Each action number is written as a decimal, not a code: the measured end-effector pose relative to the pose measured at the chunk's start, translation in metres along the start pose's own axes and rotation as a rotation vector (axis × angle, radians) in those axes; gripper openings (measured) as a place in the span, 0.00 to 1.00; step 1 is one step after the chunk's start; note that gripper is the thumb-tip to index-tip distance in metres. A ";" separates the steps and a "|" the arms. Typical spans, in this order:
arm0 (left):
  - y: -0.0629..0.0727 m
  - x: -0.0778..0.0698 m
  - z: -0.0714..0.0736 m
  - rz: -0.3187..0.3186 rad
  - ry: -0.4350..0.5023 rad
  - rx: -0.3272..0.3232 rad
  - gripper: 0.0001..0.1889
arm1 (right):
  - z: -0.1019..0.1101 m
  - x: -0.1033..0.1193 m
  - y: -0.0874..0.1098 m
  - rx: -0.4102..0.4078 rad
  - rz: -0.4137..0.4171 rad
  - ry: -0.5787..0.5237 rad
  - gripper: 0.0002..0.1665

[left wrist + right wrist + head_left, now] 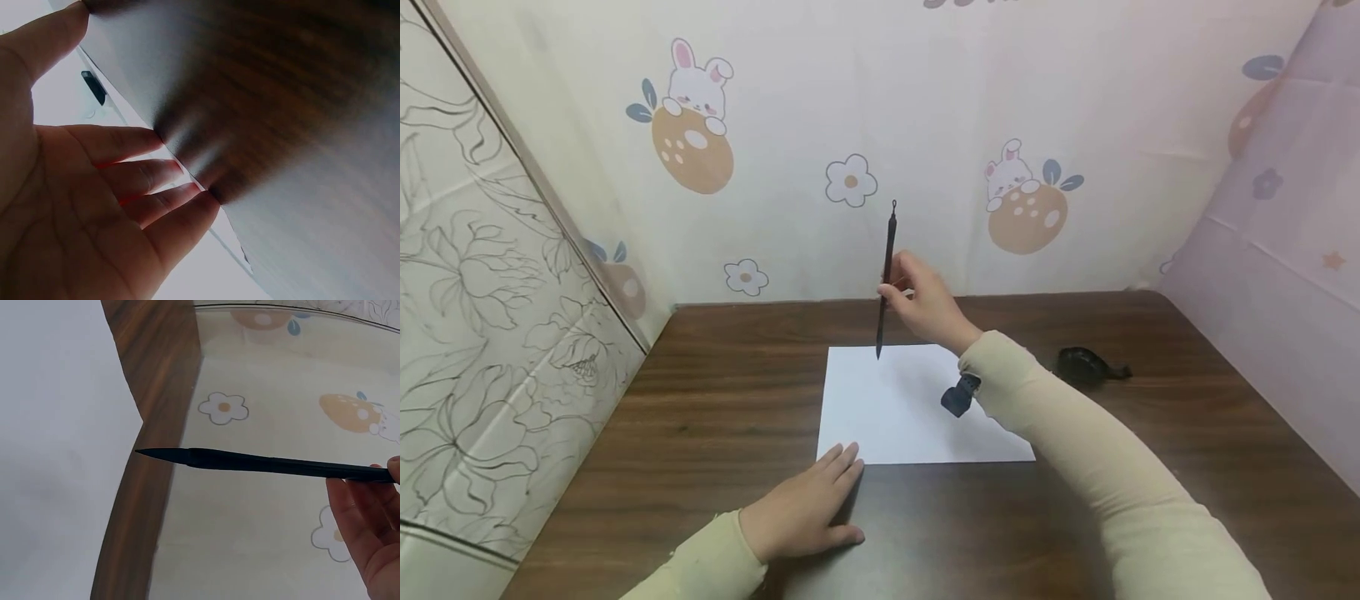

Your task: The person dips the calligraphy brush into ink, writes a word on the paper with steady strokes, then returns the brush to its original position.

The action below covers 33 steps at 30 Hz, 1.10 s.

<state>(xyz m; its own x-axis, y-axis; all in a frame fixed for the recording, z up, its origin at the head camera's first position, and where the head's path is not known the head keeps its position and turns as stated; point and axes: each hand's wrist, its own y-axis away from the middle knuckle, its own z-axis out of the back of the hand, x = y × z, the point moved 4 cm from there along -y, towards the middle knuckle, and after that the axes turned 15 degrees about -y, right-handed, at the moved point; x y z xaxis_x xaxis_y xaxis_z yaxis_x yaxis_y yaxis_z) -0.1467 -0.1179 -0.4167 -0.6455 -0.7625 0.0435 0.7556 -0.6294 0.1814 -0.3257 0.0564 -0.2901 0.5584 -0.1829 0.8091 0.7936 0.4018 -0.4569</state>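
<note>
A dark calligraphy brush (890, 242) stands nearly upright, pinched at its shaft between the thumb and fingers of my right hand (928, 300). Its pointed dark tip (161, 455) hangs over the far left part of a white sheet of paper (895, 417); in the right wrist view the tip overlaps the paper's edge. My left hand (805, 508) lies with straight fingers at the near left corner of the sheet, fingertips on the paper and thumb spread out on the wood. In the left wrist view its fingers (140, 178) reach down to the surface.
The paper lies on a dark brown wooden table (715, 425). To the right rests a small black leaf-shaped dish (1086, 365) with a thin stem. A cloth with rabbits and flowers (925, 100) hangs behind, and a floral panel (490, 292) borders the left side.
</note>
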 end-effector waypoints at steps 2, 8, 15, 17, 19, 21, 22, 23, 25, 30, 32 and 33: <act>0.000 0.000 0.001 0.000 -0.004 -0.006 0.43 | -0.006 -0.002 -0.001 -0.004 0.012 0.004 0.10; 0.000 0.000 0.001 -0.003 -0.006 -0.007 0.43 | -0.024 -0.011 0.000 -0.005 0.022 -0.001 0.10; -0.001 0.001 0.000 0.000 -0.003 0.005 0.43 | -0.035 -0.017 0.001 -0.023 0.025 0.004 0.08; -0.001 0.000 0.000 0.000 -0.003 0.009 0.43 | -0.037 -0.019 0.002 -0.022 0.022 0.009 0.09; -0.001 0.000 0.000 0.001 -0.003 0.010 0.43 | -0.039 -0.021 0.003 -0.023 0.014 0.011 0.09; -0.001 0.000 0.000 0.001 -0.006 0.009 0.44 | -0.040 -0.022 0.003 -0.026 0.008 0.011 0.09; -0.002 0.000 0.000 0.002 -0.007 0.009 0.44 | -0.041 -0.023 0.004 -0.026 0.006 0.010 0.09; -0.002 0.000 0.000 0.002 -0.007 0.008 0.44 | -0.042 -0.023 0.005 -0.027 0.006 0.005 0.09; -0.002 0.000 0.000 0.003 -0.009 0.007 0.44 | -0.045 -0.023 0.005 -0.026 0.008 0.002 0.09; -0.002 0.000 0.000 0.005 -0.009 0.010 0.43 | -0.051 -0.026 0.007 -0.024 0.014 0.025 0.10; -0.002 0.000 0.001 0.006 -0.006 0.014 0.43 | -0.053 -0.027 0.008 -0.026 0.016 0.031 0.09; -0.002 0.000 0.001 0.007 -0.003 0.016 0.43 | -0.054 -0.027 0.008 -0.027 0.019 0.031 0.09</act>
<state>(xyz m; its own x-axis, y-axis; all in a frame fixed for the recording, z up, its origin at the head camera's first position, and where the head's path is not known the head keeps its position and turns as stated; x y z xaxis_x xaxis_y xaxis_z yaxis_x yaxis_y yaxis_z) -0.1486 -0.1161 -0.4164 -0.6408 -0.7662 0.0482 0.7581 -0.6217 0.1969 -0.3215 0.0159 -0.3355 0.5805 -0.2032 0.7885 0.7887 0.3810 -0.4824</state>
